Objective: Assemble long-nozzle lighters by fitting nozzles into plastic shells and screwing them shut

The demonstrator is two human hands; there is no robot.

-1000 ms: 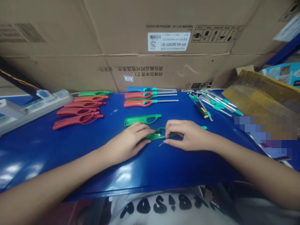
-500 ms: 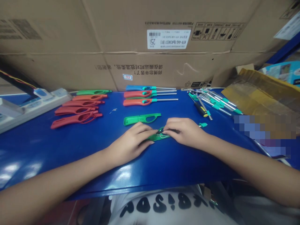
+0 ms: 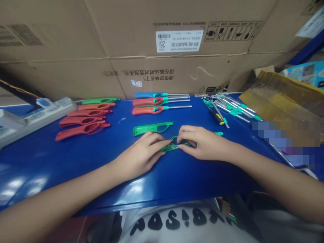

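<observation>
Both hands meet over a green lighter shell half lying on the blue table, with a thin pale wire inside it. My left hand closes on the shell's left end, thumb and fingers around it. At the other end, my right hand has its fingertips bent close together at the wire and shell; whether they pinch something is hidden. A teal tip shows beyond my right hand. Just behind the hands rests another green shell half, with nobody touching it.
Several red shell halves lie left, near a white power strip. Lighters with metal tubes line up at the back. A black-yellow screwdriver and metal tubes with teal parts lie right, beside a brown package. Cardboard stands behind.
My right hand's fingers have shifted slightly, and the dark piece seen at their tips before no longer shows. My left hand stays on the shell. The view has moved a little.
</observation>
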